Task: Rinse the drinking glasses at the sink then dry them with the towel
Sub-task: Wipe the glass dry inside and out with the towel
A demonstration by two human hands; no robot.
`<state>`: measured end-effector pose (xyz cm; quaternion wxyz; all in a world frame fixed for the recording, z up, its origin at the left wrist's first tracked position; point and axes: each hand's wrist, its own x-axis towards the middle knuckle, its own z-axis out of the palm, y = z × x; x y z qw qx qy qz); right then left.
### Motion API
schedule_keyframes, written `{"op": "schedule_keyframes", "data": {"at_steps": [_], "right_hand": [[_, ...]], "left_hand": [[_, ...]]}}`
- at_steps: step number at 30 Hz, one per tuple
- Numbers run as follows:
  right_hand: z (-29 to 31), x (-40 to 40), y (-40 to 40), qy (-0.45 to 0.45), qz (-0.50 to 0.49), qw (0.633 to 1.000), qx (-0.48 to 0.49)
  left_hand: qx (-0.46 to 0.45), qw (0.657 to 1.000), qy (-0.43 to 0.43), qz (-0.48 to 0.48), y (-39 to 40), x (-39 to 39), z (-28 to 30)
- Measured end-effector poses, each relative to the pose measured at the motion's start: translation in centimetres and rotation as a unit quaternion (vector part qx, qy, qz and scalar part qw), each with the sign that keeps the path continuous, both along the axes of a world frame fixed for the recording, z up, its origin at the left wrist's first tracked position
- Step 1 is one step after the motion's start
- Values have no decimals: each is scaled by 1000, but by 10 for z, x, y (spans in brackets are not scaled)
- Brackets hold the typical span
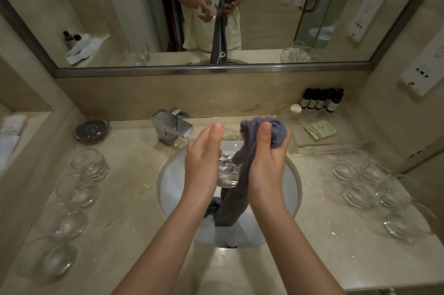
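Over the white sink (173, 179) my left hand (204, 162) grips a clear drinking glass (228, 172), held tilted with its rim toward the faucet. My right hand (266, 165) clutches a bunched grey towel (276, 131) right beside the glass; the towel's long end (231, 208) hangs down into the basin. Several clear glasses (89, 162) stand in a row on the left counter. Several more glasses (370, 184) crowd the right counter.
A chrome faucet (171, 128) stands behind the basin. A dark round dish (91, 128) sits back left. Small dark bottles (322, 100) and a clear tray (319, 136) with packets are back right. A mirror (120, 6) covers the wall. Folded white towels (12, 136) lie far left.
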<state>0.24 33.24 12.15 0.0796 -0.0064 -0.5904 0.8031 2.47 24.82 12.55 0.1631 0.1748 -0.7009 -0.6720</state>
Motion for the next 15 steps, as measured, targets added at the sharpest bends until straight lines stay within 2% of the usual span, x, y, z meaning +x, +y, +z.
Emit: {"op": "schedule_keyframes", "data": {"at_steps": [2,5,10,15], "right_hand": [[-2,8,-4,22,-9,1000,10],[3,8,-6,23,-20,1000,2],[7,-3,-3,-63,13,994,-85],[5,9,-10,-49,10,997,-65]], "left_hand": [[18,999,-3,38,3,4,1],[3,999,29,32,8,11,-3],[36,999,29,-26,-1,9,4],[0,999,2,52,-2,5,5]]}}
